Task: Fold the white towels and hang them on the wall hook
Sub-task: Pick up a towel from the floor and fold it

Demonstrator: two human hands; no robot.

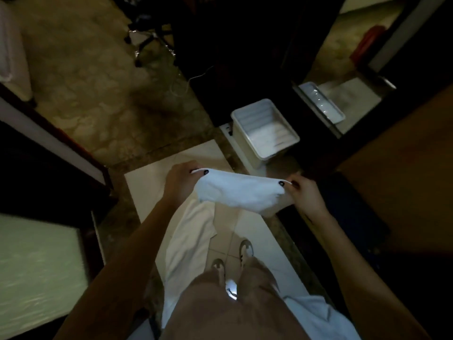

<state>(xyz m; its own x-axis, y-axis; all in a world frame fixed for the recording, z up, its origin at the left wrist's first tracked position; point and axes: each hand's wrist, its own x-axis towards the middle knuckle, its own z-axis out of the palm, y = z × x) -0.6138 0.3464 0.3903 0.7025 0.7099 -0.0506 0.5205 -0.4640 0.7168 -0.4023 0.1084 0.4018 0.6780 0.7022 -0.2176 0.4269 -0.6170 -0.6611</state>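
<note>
Two hands are engaged on one white towel (235, 192), held in the air at about waist height in front of the standing person, above the pale tiled floor (152, 182). The left hand (180, 184) pinches one upper corner and the right hand (305, 195) pinches the other. The cloth is stretched between them and sags in the middle. It touches no surface.

Observed nearby:
- A long white length of cloth (188, 241) hangs below the left hand. I cannot tell whether it is part of the same towel or a separate piece.
- A white plastic bin (257, 114) stands on the floor just beyond the towel. Its contents cannot be made out.
- The person's shoes (246, 249) are directly below the work.
- No wall hook is in view.

Risks, as judged:
- Each grip is a fingertip pinch on a corner. If either pinch slips, that side will drop and the towel will swing to the floor.
- With nothing supporting the cloth, a fold made in the air is likely to come out with uneven edges, as the sagging middle gives no straight line to fold along.
- The hanging white length reaches down towards the feet. It could drag on the tiles or be stepped on when the person moves.
- Lighting is poor, so misaligned corners may go unnoticed.
- The bin sits close ahead and could be kicked on the way to the hook.

Markings: no brand, label or writing can be read on the towel, the bin or anything else.
</note>
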